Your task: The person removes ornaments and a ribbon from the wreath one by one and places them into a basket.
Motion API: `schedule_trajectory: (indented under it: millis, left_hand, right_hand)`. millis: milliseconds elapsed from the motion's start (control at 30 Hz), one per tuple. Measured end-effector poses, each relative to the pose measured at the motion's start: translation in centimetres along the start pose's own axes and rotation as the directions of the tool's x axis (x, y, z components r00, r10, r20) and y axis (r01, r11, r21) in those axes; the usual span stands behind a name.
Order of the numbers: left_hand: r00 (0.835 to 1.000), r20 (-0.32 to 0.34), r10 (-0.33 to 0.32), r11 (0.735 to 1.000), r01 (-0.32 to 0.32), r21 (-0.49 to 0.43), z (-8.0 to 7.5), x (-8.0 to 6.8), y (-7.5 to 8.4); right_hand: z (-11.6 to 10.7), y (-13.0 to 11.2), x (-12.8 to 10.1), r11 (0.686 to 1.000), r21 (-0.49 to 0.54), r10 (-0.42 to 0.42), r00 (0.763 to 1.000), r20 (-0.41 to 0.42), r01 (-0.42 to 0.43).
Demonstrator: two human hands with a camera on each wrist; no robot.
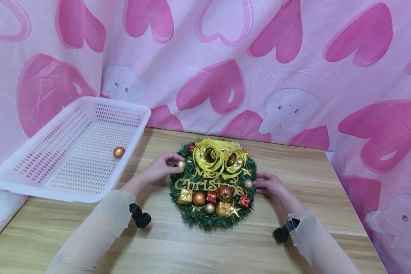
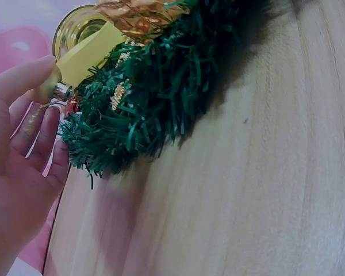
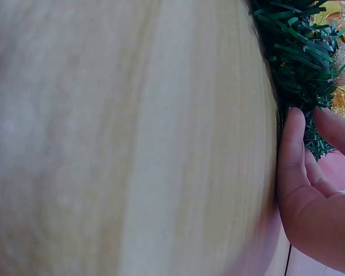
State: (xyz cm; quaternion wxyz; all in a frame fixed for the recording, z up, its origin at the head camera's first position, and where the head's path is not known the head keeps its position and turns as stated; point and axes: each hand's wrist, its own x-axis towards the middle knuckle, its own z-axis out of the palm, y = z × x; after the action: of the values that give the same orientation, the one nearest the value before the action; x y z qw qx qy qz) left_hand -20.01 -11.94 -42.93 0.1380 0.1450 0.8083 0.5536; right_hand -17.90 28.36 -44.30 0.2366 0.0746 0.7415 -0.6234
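A green Christmas wreath (image 1: 195, 220) lies on the table, with gold bells (image 1: 209, 154), red and gold gift boxes, baubles and "Merry Christmas" lettering on it. At its left edge my left hand (image 1: 161, 166) pinches a small pale gold bauble (image 1: 181, 164) between thumb and fingers. The bauble's silver cap (image 2: 62, 90) points toward the greenery in the left wrist view. On the opposite side my right hand (image 1: 270, 184) grips the wreath's edge, thumb above and fingers low against the side, close to a glittery bauble (image 3: 344, 63).
A white plastic basket (image 1: 72, 196) stands at the left, holding one copper-coloured bauble (image 1: 119, 152). Behind the wooden table (image 1: 178, 251) hangs a pink curtain (image 1: 212, 49) with hearts. Each wrist carries a small black camera (image 1: 140, 217).
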Motion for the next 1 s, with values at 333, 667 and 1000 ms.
schedule_trajectory:
  millis: [333, 667, 1000]
  left_hand:
    - [0.999, -0.038, -0.016, 1.000, 0.015, -0.017, -0.2, -0.1, 0.9]
    - [0.998, -0.063, -0.025, 0.997, 0.021, -0.068, -0.3, 0.0, 2.3]
    - [0.998, -0.060, 0.013, 0.997, -0.017, -0.076, -0.7, 0.0, 4.0]
  right_hand:
    - [0.0, 0.0, 0.0, 0.999, 0.034, -0.006, 1.000, -0.002, 0.006]
    - [-0.1, -0.1, 0.1, 1.000, 0.023, -0.004, 1.000, 0.000, 0.004]
    - [0.0, 0.1, 0.1, 1.000, 0.007, -0.003, 1.000, 0.001, 0.003]
